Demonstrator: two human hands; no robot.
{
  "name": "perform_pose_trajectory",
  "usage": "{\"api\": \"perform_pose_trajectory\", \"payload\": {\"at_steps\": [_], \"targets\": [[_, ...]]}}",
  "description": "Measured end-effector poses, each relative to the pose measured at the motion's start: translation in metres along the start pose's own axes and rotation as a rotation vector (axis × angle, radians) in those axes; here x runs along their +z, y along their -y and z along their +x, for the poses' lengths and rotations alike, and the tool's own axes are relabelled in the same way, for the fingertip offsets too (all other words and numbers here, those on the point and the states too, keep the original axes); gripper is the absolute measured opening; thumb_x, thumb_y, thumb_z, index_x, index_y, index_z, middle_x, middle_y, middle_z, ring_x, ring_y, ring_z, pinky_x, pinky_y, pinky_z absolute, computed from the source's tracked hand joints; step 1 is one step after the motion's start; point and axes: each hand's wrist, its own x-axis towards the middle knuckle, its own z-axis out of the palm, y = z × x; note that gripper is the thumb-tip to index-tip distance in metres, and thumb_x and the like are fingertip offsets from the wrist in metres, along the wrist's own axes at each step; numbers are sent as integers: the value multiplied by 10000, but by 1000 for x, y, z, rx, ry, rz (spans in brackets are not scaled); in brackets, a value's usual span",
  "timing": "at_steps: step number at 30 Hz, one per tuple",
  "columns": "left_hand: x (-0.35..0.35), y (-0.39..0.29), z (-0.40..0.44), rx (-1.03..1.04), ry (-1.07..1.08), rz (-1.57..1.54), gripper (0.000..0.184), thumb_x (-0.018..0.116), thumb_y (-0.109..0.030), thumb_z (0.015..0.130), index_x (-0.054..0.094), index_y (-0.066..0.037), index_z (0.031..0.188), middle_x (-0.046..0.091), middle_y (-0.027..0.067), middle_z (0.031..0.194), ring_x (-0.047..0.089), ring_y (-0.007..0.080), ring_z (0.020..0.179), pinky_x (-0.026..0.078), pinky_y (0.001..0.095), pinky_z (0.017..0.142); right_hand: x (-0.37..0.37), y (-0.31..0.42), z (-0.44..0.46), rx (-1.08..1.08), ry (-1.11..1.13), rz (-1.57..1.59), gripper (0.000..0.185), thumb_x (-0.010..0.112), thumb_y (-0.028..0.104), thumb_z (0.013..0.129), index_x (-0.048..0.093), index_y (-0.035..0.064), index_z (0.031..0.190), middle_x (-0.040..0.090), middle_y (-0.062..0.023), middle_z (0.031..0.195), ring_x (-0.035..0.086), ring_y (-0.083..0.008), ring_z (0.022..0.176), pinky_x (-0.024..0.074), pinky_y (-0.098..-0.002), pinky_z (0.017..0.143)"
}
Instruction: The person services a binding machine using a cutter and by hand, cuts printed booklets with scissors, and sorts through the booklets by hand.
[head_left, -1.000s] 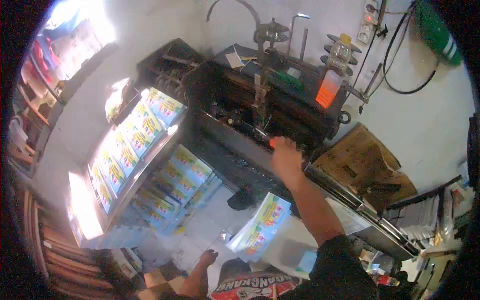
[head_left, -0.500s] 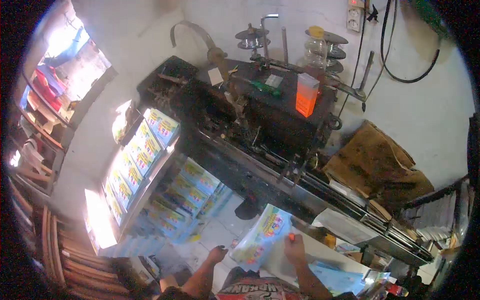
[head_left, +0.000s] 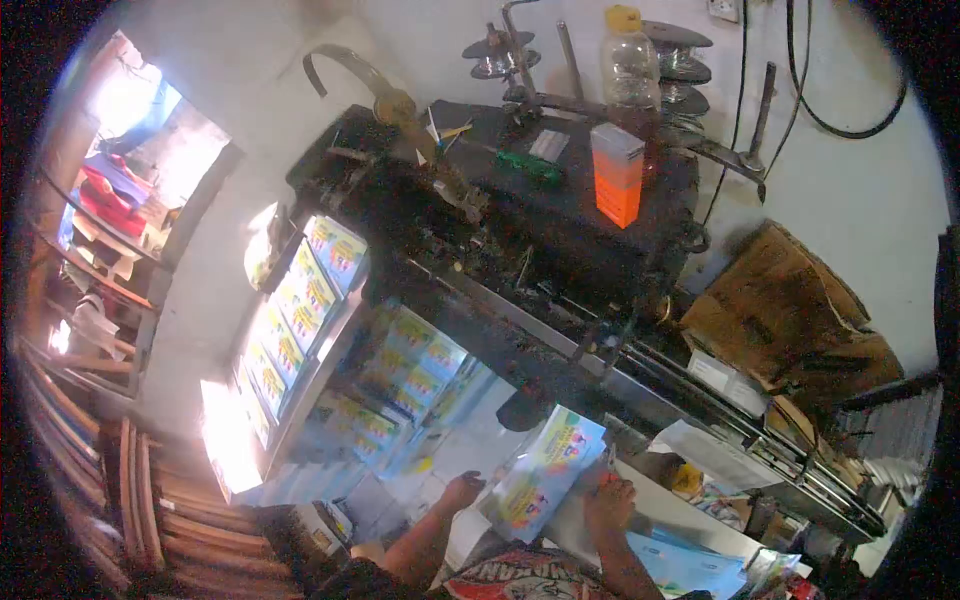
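Note:
A printed sheet or booklet with blue, yellow and green pictures lies tilted on a white surface in front of my body. At its right edge is my right hand, fingers curled round a small orange object, mostly hidden by them. My left hand hovers just off the sheet's lower left edge, its fingers loosely apart and nothing visible in them. More blue printed sheets lie to the right of my right forearm.
Stacks of similar prints stand on a sloped rack and below it at left. A dark machine spans the back, carrying an orange box and a plastic bottle. Brown cardboard leans against the wall.
My right hand has come up against the sheet's right edge, and the orange object shows less. My left hand is slightly nearer the sheet. The camera view has shifted a little.

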Motion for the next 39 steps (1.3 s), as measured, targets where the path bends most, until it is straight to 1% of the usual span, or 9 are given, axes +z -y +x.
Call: {"api": "perform_pose_trajectory", "payload": {"at_steps": [3, 10, 13, 16, 18, 21, 28, 33, 39], "targets": [[1, -18, -1, -292, -15, -62, 400, 576, -313, 844, 577, -48, 1143, 644, 187, 1033, 620, 299, 955, 481, 363, 836, -23, 6, -9, 19, 29, 101, 771, 633, 446, 756, 360, -53, 1276, 349, -240, 1359, 348, -378, 1249, 294, -484, 1035], [40, 64, 10, -202, -19, -160, 501, 594, -385, 823, 556, -37, 1182, 656, 189, 980, 632, 318, 924, 486, 359, 829, 21, -18, 43, 91, -369, 41, 652, 592, 393, 788, 406, -57, 1222, 377, -239, 1342, 332, -362, 1269, 251, -506, 1044], [52, 82, 17, -79, -41, -54, 500, 595, -382, 823, 556, -39, 1184, 643, 201, 1018, 629, 315, 938, 484, 356, 836, -2, -21, 61, -131, -527, -95, 446, 557, 356, 804, 521, -1, 1070, 508, -234, 1211, 490, -357, 1134, 403, -490, 919], [47, 53, 9, -194, -81, -159, 505, 596, -382, 825, 551, -36, 1190, 643, 204, 1021, 626, 307, 950, 481, 366, 839, -22, -17, 81, -24, -96, 344, 336, 557, 350, 791, 595, 54, 946, 633, -206, 947, 626, -360, 849, 506, -471, 702], [28, 24, 5, -358, -55, -255, 503, 596, -378, 830, 545, -39, 1198, 653, 181, 1014, 626, 294, 966, 480, 369, 845, 10, -39, 106, -109, -228, -195, 283, 542, 343, 795, 625, 86, 879, 647, -167, 738, 633, -360, 633, 509, -465, 547], [50, 60, 18, -222, -96, -218, 493, 600, -375, 832, 549, -36, 1187, 656, 164, 1028, 626, 278, 976, 480, 363, 849, 15, -53, 110, -291, -210, -434, 309, 496, 343, 836, 622, 71, 913, 644, -181, 770, 639, -366, 687, 510, -478, 584], [65, 103, 46, 49, -115, -75, 349, 524, -264, 876, 577, -32, 1131, 629, 157, 1048, 591, 334, 973, 473, 390, 848, -22, -8, 95, -98, 43, -352, 352, 477, 325, 852, 601, 47, 1028, 633, -188, 835, 632, -360, 786, 508, -464, 689], [77, 119, 63, 167, -148, -207, 262, 473, -212, 897, 608, -67, 1068, 618, 146, 1026, 582, 311, 962, 476, 401, 816, 42, -105, 131, -536, -215, -721, 407, 516, 316, 838, 562, 2, 1094, 611, -188, 925, 621, -340, 790, 500, -435, 715], [128, 155, 82, 260, -43, -107, 267, 440, -233, 932, 588, -93, 1106, 628, 149, 1033, 612, 288, 911, 502, 386, 773, 29, -101, 135, -486, 2, -517, 216, 581, 228, 771, 587, 33, 865, 625, -113, 791, 628, -257, 709, 506, -368, 599]]}}
